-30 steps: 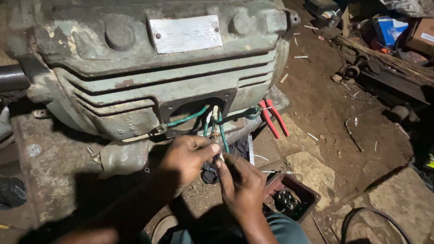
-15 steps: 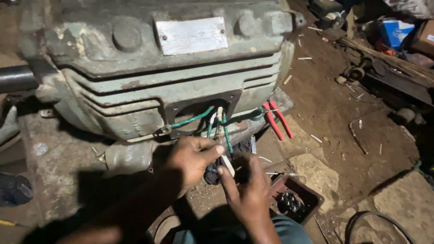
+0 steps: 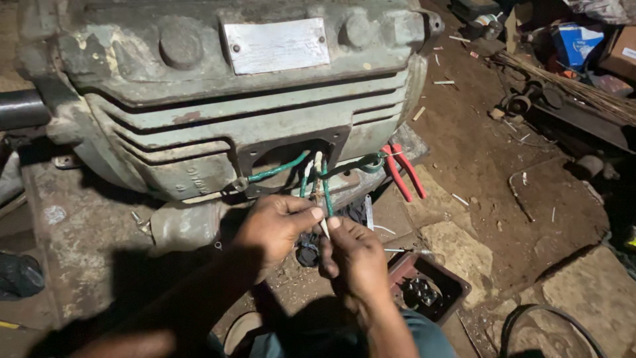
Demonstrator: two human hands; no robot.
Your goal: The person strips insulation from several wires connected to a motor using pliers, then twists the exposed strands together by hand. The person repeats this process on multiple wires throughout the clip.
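Motor [image 3: 218, 113] top cut off at 12 o'clock, shaft [image 3: 23, 109] cut at 9 o'clock, wire [image 3: 324, 189] ends hidden between left hand [image 3: 278, 225] and right hand [image 3: 354, 255], hose [image 3: 550, 328] cut at 5 o'clock, tray [image 3: 450, 288] contents too dark to tell.

Both hands' fingers [image 3: 311, 213] on green wires [image 3: 326, 189] below a grey motor [image 3: 218, 119]

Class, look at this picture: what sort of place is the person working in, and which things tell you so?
Probably a rough repair workshop with a dirt floor. A big grey-green motor has green wires coming out, red-handled pliers lie beside it, and scrap clutter is strewn around.
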